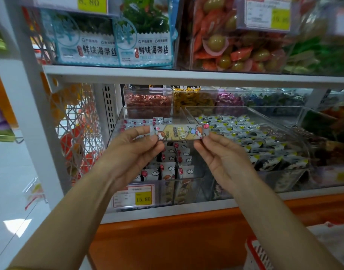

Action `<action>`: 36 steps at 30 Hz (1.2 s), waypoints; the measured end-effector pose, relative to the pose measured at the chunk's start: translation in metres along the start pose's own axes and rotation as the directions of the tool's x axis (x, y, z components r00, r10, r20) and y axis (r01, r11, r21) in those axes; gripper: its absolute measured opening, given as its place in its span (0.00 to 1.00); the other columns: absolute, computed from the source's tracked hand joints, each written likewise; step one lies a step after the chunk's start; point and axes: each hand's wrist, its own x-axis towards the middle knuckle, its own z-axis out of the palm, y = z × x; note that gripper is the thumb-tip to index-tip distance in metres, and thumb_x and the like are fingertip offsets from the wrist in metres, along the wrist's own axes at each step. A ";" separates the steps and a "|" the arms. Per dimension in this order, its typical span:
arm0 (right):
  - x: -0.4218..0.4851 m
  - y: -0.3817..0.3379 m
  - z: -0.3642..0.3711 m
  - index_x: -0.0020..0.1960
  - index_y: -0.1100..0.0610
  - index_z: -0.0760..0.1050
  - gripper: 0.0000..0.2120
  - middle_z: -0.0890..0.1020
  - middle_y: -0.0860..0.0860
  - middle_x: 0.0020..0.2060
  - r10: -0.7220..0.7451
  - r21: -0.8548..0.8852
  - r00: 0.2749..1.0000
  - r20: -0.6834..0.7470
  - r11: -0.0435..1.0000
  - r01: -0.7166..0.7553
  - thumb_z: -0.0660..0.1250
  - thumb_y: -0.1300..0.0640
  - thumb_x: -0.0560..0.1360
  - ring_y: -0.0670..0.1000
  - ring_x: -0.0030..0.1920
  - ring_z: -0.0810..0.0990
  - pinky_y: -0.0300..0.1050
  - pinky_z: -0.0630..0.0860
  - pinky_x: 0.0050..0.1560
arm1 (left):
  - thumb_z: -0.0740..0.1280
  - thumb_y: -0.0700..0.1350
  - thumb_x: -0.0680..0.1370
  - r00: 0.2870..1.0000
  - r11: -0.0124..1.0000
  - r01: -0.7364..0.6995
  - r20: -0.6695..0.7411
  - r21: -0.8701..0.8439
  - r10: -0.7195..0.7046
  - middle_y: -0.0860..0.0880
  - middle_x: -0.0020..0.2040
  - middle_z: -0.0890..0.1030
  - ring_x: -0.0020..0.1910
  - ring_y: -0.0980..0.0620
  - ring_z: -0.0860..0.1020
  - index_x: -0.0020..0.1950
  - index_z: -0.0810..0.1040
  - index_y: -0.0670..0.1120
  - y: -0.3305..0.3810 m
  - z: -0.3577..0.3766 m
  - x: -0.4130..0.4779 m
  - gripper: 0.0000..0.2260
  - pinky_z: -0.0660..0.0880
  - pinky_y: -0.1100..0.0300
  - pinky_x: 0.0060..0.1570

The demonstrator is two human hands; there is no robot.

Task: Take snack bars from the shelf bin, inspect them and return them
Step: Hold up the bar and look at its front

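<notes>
Nearest: left forearm (70,217), bare, rising from the bottom-left corner.

Left hand (140,145): thumb and curled fingers pinch the left end of the snack bar (180,132).

Snack bar: held level between both hands, cartoon-printed face toward the person. It hangs in the air over the clear shelf bin (186,177), not in it.

Right hand (221,152): thumb and fingertips pinch the bar's right end. Right forearm (280,217) enters from the bottom right.

Under the hands, the bin holds more bars in similar wrappers, packed in rows. A yellow price label (143,199) sits on its front. The neighbouring bin (284,170) to the right holds small black-and-white packets. A red basket (253,254) sits at the lower right edge.

Handling (judgement):
- Looks light; two fingertip pinches carry it without visible effort.
- Stays straight when supported at the ends only, so fairly stiff. The contents may crack if it is flexed.
- The film wrapper is glossy and probably slick, so the flat end seals give the surest hold.
- For the return, a one-hand grip across the middle should let it slide into a gap between the packed bars.
</notes>
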 end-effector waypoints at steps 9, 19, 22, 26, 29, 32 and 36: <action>0.004 0.001 -0.005 0.40 0.62 0.75 0.09 0.80 0.53 0.33 -0.134 -0.275 0.991 -0.013 0.953 0.125 0.71 0.56 0.69 0.50 0.34 0.83 0.40 0.80 0.33 | 0.69 0.31 0.71 0.964 0.768 -0.254 0.094 0.588 0.247 0.45 0.43 0.77 0.35 0.51 0.83 0.49 0.76 0.48 -0.001 0.004 -0.008 0.13 0.77 0.68 0.36; 0.003 0.003 -0.007 0.51 0.53 0.80 0.14 0.81 0.53 0.51 -0.217 -0.503 0.954 0.209 0.812 0.295 0.66 0.70 0.73 0.49 0.46 0.84 0.42 0.81 0.45 | 0.68 0.46 0.75 0.983 0.744 -0.182 0.114 0.642 0.142 0.45 0.53 0.79 0.45 0.54 0.83 0.54 0.80 0.48 0.000 0.004 -0.009 0.09 0.78 0.68 0.43; 0.003 0.003 -0.007 0.47 0.54 0.82 0.08 0.83 0.55 0.47 -0.235 -0.518 0.950 0.207 0.797 0.310 0.68 0.65 0.73 0.50 0.44 0.84 0.41 0.81 0.42 | 0.68 0.44 0.75 0.982 0.720 -0.188 0.118 0.668 0.147 0.44 0.52 0.80 0.45 0.53 0.82 0.52 0.81 0.48 0.001 0.004 -0.009 0.08 0.77 0.70 0.42; 0.004 0.001 -0.007 0.39 0.53 0.83 0.07 0.84 0.51 0.39 -0.252 -0.549 0.946 0.202 0.771 0.323 0.70 0.63 0.72 0.50 0.43 0.84 0.44 0.81 0.40 | 0.69 0.47 0.73 0.977 0.640 -0.213 0.160 0.738 0.141 0.42 0.49 0.80 0.47 0.46 0.81 0.50 0.80 0.53 0.002 0.003 -0.010 0.07 0.80 0.57 0.47; 0.005 0.001 -0.006 0.32 0.51 0.80 0.11 0.82 0.47 0.32 -0.271 -0.588 0.943 0.194 0.737 0.333 0.70 0.62 0.72 0.50 0.40 0.83 0.49 0.82 0.39 | 0.70 0.46 0.72 0.972 0.585 -0.237 0.197 0.776 0.131 0.43 0.47 0.79 0.43 0.48 0.79 0.49 0.80 0.55 0.003 0.004 -0.012 0.08 0.79 0.59 0.43; 0.004 0.002 -0.006 0.32 0.52 0.78 0.11 0.81 0.54 0.34 -0.331 -0.647 0.922 0.199 0.663 0.377 0.69 0.59 0.73 0.56 0.42 0.82 0.60 0.81 0.44 | 0.71 0.43 0.72 0.967 0.587 -0.253 0.221 0.769 0.128 0.47 0.41 0.75 0.35 0.56 0.76 0.48 0.80 0.55 0.002 0.006 -0.011 0.08 0.76 0.64 0.35; 0.002 0.003 -0.005 0.36 0.57 0.79 0.07 0.80 0.59 0.38 -0.373 -0.671 0.893 0.250 0.599 0.438 0.69 0.57 0.73 0.61 0.44 0.80 0.64 0.78 0.45 | 0.70 0.45 0.73 0.979 0.617 -0.203 0.156 0.760 0.131 0.43 0.43 0.81 0.35 0.54 0.78 0.41 0.82 0.50 0.001 0.009 -0.011 0.01 0.79 0.57 0.40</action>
